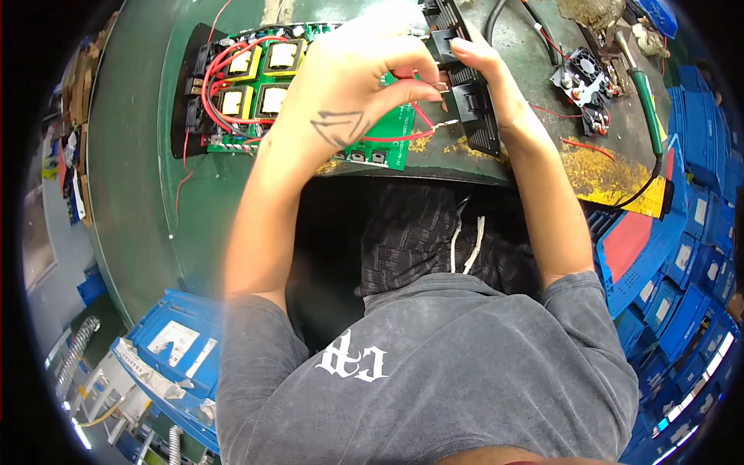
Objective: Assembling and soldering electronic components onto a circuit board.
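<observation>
Two bare hands are seen at work over one bench (132, 147). By the left hand (353, 74), thumb and forefinger are brought together in a narrow pinch, in which one small metal tip (442, 87) is held; whether a wire is joined to it cannot be told. By the right hand (490, 74), one black panel (482, 128) is gripped at its outer side, the thumb being laid near the upper of two square black sockets (469, 102). The panel is thus held between the hands, just right of the pinch, and its face is marked by rows of slots.

Just below the pinch, one silver-ended red wire (391, 139) is stretched across the board. Left of the pinch, and partly covered by the left hand, one green board (397, 157) is set; four transformers (234, 101) are carried on it in two rows of two. Its far left end is closed by one black plate (190, 85).

Well right of the grip, two small fans (587, 66) are laid, one nearer than the other. Beyond them, one green-handled iron (646, 112) is placed, its cord curved toward the bench edge.
</observation>
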`<action>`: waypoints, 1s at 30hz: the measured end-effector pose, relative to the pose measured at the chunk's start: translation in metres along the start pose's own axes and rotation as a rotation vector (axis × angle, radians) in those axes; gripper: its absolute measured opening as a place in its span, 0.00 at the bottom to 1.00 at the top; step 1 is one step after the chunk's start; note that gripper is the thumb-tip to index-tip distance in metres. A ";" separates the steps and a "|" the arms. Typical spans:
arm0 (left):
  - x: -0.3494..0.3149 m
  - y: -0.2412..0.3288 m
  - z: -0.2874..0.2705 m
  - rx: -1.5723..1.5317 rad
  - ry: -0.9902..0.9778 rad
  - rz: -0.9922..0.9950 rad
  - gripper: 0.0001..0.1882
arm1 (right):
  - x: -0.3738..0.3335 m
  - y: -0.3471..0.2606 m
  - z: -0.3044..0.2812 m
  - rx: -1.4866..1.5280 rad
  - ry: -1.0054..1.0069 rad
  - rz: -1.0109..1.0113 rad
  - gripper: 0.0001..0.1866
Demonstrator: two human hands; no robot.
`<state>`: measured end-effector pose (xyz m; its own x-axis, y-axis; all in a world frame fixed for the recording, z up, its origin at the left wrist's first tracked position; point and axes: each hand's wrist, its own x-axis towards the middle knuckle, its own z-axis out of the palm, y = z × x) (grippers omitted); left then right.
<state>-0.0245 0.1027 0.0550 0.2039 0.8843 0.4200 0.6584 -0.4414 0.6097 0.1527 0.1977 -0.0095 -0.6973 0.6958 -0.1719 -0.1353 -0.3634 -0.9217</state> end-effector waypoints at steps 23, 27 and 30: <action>0.004 0.030 0.014 0.398 -0.011 -0.126 0.10 | -0.003 -0.007 0.007 -0.141 0.084 -0.092 0.23; -0.003 0.018 0.016 0.374 0.027 -0.115 0.10 | -0.004 -0.010 0.010 -0.181 0.112 -0.083 0.23; -0.003 0.016 0.017 0.339 0.060 -0.069 0.10 | -0.005 -0.011 0.011 -0.144 0.102 -0.085 0.23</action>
<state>-0.0022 0.0952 0.0520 0.1144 0.8955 0.4302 0.8743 -0.2964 0.3844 0.1497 0.1914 0.0052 -0.6120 0.7818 -0.1192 -0.0836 -0.2138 -0.9733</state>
